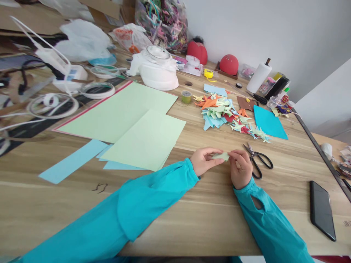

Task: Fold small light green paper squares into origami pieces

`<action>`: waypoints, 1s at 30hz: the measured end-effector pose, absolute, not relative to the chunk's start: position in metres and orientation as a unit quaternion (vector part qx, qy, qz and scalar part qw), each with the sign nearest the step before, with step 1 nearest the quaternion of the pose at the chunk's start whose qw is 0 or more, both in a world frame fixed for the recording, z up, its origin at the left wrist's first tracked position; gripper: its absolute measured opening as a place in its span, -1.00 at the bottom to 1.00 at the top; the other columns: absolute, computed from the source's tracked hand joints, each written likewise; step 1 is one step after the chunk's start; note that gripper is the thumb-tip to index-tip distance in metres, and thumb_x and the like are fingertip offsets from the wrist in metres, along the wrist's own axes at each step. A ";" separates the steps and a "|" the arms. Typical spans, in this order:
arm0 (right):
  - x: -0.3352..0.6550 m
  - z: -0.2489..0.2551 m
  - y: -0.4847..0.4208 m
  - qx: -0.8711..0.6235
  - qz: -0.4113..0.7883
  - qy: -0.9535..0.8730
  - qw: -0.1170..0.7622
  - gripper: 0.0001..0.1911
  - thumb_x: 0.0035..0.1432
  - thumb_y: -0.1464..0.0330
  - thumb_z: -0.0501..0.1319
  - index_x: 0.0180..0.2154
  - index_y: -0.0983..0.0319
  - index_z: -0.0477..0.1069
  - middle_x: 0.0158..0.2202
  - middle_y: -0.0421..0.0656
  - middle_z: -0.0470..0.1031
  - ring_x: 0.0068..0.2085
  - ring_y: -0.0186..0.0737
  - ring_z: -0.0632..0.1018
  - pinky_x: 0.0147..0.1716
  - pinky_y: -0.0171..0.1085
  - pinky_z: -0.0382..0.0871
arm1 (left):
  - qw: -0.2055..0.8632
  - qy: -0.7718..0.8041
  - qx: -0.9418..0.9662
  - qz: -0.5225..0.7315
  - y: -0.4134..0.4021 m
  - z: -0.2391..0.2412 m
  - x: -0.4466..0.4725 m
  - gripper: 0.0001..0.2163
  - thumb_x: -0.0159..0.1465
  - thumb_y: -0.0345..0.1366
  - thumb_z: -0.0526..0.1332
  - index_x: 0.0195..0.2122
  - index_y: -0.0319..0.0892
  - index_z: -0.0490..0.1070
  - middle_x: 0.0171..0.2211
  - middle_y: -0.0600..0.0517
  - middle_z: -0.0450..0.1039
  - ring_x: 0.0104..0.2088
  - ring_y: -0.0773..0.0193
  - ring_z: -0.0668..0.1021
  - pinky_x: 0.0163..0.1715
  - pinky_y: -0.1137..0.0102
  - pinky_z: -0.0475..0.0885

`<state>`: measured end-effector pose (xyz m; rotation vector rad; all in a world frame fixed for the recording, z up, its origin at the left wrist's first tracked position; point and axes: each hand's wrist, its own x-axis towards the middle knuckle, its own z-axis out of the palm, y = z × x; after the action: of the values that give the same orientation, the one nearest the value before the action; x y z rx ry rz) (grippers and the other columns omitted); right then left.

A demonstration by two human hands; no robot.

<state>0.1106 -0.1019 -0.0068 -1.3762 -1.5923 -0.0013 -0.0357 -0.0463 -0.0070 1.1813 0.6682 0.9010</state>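
Note:
Between my two hands is a small folded piece of pale green paper [221,156]. My left hand [204,160] pinches its left part, with thumb and fingers closed over it. At its right edge, the fingertips of my right hand [240,168] are pinched on the same paper. Black-handled scissors [257,157] lie just right of my right hand, blades slightly apart. Beyond the hands is a heap of folded paper cranes [219,111] in green, blue, orange and red. To the left lie large pale green sheets [145,138] on top of light blue paper strips [74,160].
A black phone [323,210] lies at the right. A bright blue square sheet [270,122] is beside the cranes. Behind stand a thread spool [186,96], a yellow tape measure [208,74], red domed pincushions [229,65] and a white bag-wrapped container [159,71]. Cables and tape rolls [97,90] crowd the left.

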 end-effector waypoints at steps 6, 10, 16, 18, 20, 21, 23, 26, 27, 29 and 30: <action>0.108 -0.006 -0.105 -0.550 0.007 -0.683 0.481 -0.71 0.08 0.50 0.11 -0.14 0.15 0.39 -0.18 -0.05 0.34 -0.21 -0.19 0.46 -0.36 -0.23 0.45 | 0.709 0.295 0.487 0.415 -0.044 -0.007 -0.036 -0.62 -0.16 -0.31 0.39 -0.29 -0.31 0.44 -0.15 -0.14 0.47 -0.16 0.15 0.50 -0.11 0.23 0.38; 0.104 -0.002 -0.108 -0.527 -0.021 -0.704 0.476 -0.68 0.07 0.51 0.14 -0.13 0.11 0.37 -0.19 -0.07 0.32 -0.21 -0.20 0.45 -0.33 -0.22 0.46 | 0.699 0.303 0.479 0.436 -0.041 -0.005 -0.037 -0.63 -0.15 -0.26 0.39 -0.30 -0.31 0.46 -0.13 -0.15 0.46 -0.09 0.11 0.47 -0.05 0.23 0.34; 0.101 0.000 -0.108 -0.518 -0.035 -0.711 0.475 -0.71 0.05 0.51 0.16 -0.16 0.13 0.39 -0.20 -0.08 0.31 -0.25 -0.23 0.44 -0.35 -0.23 0.45 | 0.674 0.330 0.499 0.433 -0.041 -0.003 -0.039 -0.65 -0.04 -0.14 0.32 -0.30 -0.30 0.49 -0.16 -0.15 0.49 -0.12 0.11 0.49 -0.06 0.24 0.34; 0.101 -0.001 -0.108 -0.513 -0.033 -0.708 0.483 -0.71 0.05 0.52 0.16 -0.17 0.13 0.39 -0.19 -0.08 0.30 -0.27 -0.24 0.44 -0.35 -0.23 0.45 | 0.673 0.332 0.500 0.434 -0.040 -0.004 -0.038 -0.65 -0.01 -0.11 0.30 -0.31 -0.31 0.50 -0.17 -0.15 0.50 -0.11 0.10 0.48 -0.05 0.26 0.34; 0.101 -0.002 -0.108 -0.511 -0.030 -0.711 0.483 -0.74 0.04 0.52 0.17 -0.20 0.15 0.41 -0.18 -0.07 0.30 -0.25 -0.23 0.44 -0.34 -0.22 0.44 | 0.678 0.333 0.495 0.429 -0.040 -0.006 -0.038 -0.62 0.03 -0.08 0.26 -0.28 -0.31 0.50 -0.19 -0.14 0.51 -0.13 0.10 0.49 -0.08 0.27 0.35; 0.101 -0.003 -0.107 -0.513 -0.032 -0.715 0.473 -0.76 0.03 0.52 0.18 -0.23 0.16 0.42 -0.16 -0.06 0.29 -0.22 -0.21 0.43 -0.32 -0.20 0.44 | 0.681 0.333 0.495 0.425 -0.039 -0.007 -0.038 -0.60 0.04 -0.06 0.24 -0.26 -0.32 0.50 -0.21 -0.14 0.51 -0.15 0.10 0.50 -0.10 0.27 0.37; 0.100 -0.003 -0.106 -0.521 -0.039 -0.731 0.439 -0.80 0.01 0.50 0.20 -0.28 0.18 0.44 -0.13 -0.04 0.28 -0.14 -0.13 0.41 -0.28 -0.15 0.43 | 0.680 0.333 0.501 0.420 -0.038 -0.010 -0.038 -0.57 0.08 -0.02 0.20 -0.25 -0.33 0.50 -0.24 -0.14 0.53 -0.19 0.09 0.52 -0.16 0.28 0.39; 0.100 -0.005 -0.106 -0.528 -0.051 -0.745 0.403 -0.82 0.01 0.49 0.19 -0.30 0.17 0.46 -0.07 -0.02 0.25 -0.05 -0.06 0.36 -0.23 -0.09 0.40 | 0.671 0.333 0.513 0.420 -0.038 -0.013 -0.039 -0.55 0.11 0.01 0.15 -0.25 -0.33 0.50 -0.28 -0.12 0.54 -0.21 0.09 0.52 -0.21 0.32 0.41; 0.100 -0.006 -0.106 -0.529 -0.056 -0.744 0.403 -0.82 0.02 0.50 0.18 -0.31 0.17 0.47 -0.05 -0.03 0.23 -0.04 -0.06 0.35 -0.22 -0.08 0.40 | 0.671 0.330 0.514 0.419 -0.038 -0.014 -0.039 -0.56 0.12 0.01 0.15 -0.25 -0.32 0.50 -0.29 -0.11 0.54 -0.22 0.10 0.53 -0.22 0.32 0.42; 0.102 -0.008 -0.106 -0.531 -0.068 -0.737 0.412 -0.80 0.02 0.52 0.16 -0.33 0.15 0.48 -0.03 -0.05 0.22 -0.01 -0.05 0.34 -0.21 -0.08 0.39 | 0.680 0.323 0.511 0.415 -0.038 -0.015 -0.039 -0.56 0.12 0.00 0.14 -0.23 -0.32 0.49 -0.31 -0.10 0.54 -0.24 0.11 0.53 -0.23 0.31 0.42; 0.103 -0.009 -0.106 -0.533 -0.073 -0.732 0.418 -0.78 0.02 0.53 0.16 -0.34 0.14 0.49 -0.02 -0.05 0.21 -0.01 -0.05 0.33 -0.21 -0.07 0.39 | 0.685 0.323 0.505 0.414 -0.038 -0.016 -0.038 -0.56 0.11 0.00 0.15 -0.21 -0.32 0.49 -0.31 -0.10 0.54 -0.26 0.12 0.54 -0.24 0.31 0.43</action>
<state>0.1031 -0.1061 -0.0086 -1.3380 -1.8355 -0.1823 -0.0384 -0.0381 -0.0159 1.1318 0.7246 0.9274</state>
